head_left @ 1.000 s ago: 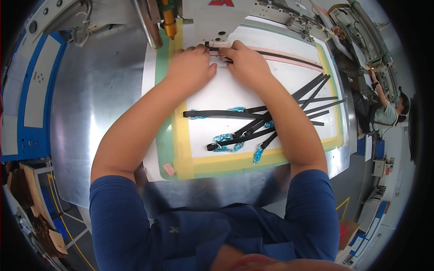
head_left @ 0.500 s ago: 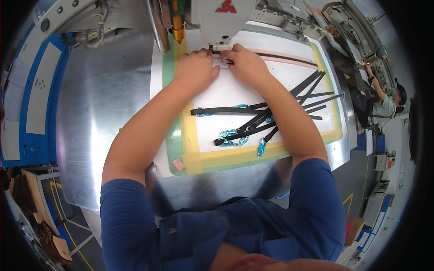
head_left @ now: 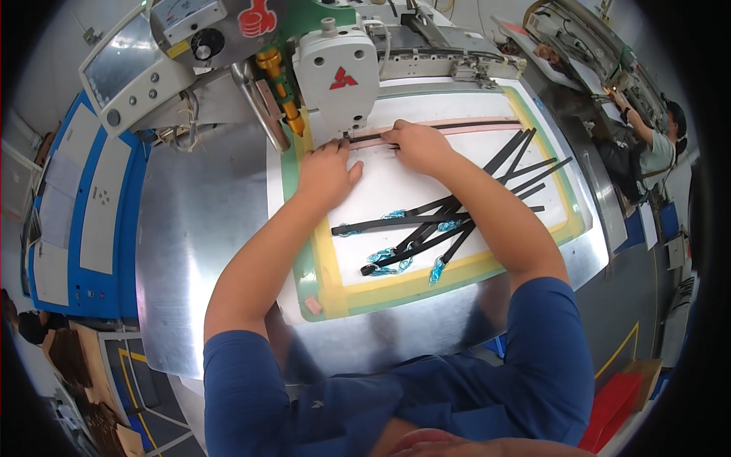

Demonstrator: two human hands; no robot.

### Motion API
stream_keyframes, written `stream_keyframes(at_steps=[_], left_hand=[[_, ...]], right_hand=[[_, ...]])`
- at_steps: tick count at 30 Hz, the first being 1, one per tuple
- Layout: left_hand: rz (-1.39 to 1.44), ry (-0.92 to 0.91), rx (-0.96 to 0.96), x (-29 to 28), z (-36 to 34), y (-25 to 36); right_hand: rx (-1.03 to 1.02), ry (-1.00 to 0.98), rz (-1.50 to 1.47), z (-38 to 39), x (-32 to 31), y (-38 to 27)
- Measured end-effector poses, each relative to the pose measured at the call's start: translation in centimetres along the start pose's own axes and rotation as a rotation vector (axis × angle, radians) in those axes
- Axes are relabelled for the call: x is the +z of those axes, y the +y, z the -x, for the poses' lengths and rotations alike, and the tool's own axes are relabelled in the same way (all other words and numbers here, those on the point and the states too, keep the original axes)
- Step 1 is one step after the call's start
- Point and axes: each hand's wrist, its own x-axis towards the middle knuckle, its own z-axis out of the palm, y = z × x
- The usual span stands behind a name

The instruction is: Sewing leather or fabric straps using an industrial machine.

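Note:
A narrow black strap [head_left: 480, 123] lies along a pink strip [head_left: 449, 130], running under the head of a sewing machine [head_left: 336, 76]. Flat on the white sheet left of the strap's end rests my left hand [head_left: 327, 171], its thumb spread and its fingertips close beside the machine's needle area. My right hand [head_left: 420, 147] has its fingers curled onto the strap, gripping it just right of the needle area. Between my forearms, several loose black straps [head_left: 396, 222] lie crossed, with metal clips in blue wrapping [head_left: 437, 270] on their ends.
Yellow and green tape [head_left: 426, 295] borders the white sheet on a shiny metal table [head_left: 198, 228]. A brass-coloured nozzle [head_left: 292, 114] hangs left of the machine head. Blue cabinet [head_left: 84, 213] stands left. Another person [head_left: 661, 145] works at a machine on the far right.
The view has tilted up, so more of the machine and its control panel shows. Both hands stay beside the needle area; the strap and the loose pile look unmoved on the sheet.

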Motion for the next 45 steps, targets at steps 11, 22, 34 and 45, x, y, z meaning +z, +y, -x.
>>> stream_keyframes(at_steps=[11, 22, 34, 45], left_hand=[[-0.08, -0.065, 0.02, -0.8, -0.9, 0.5], [-0.13, -0.169, -0.111, -2.0, -1.1, 2.3], [-0.137, -0.13, -0.055, -2.8, -2.2, 4.5], [-0.104, -0.166, -0.116, -2.3, -3.9, 7.7]], right_hand=[[0.027, 0.031, -0.03, -0.2, 0.3, -0.1], [-0.018, -0.008, -0.027, 0.5, 0.2, 1.3], [0.056, -0.016, 0.006, 1.8, -0.7, 5.3], [-0.02, -0.004, -0.018, 2.4, -1.2, 5.6]])
